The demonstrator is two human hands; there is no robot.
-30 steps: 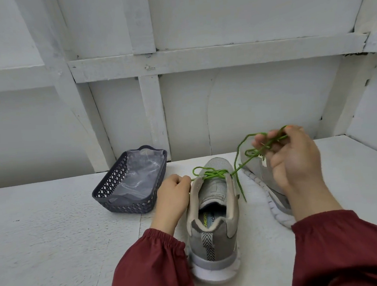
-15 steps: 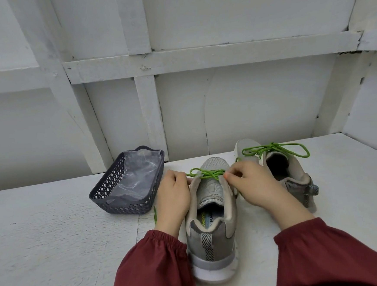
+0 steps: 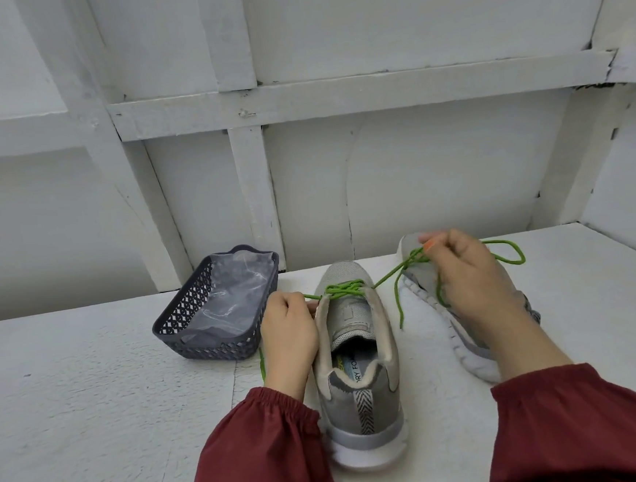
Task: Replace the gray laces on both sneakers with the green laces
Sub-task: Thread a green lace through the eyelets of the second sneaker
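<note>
Gray sneaker (image 3: 357, 371) at 6 o'clock, heel nearest, green lace (image 3: 345, 289) across its top eyelets, left hand (image 3: 289, 330) pinching one end at its 9 o'clock, right hand (image 3: 463, 271) gripping the other toward 2 o'clock, over the second sneaker (image 3: 466, 351), tipped sideways.

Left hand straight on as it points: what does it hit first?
Probably the back wall: the left hand points through the gap between the basket and the near sneaker. Depth is unclear; it could clip the basket's corner.
</note>
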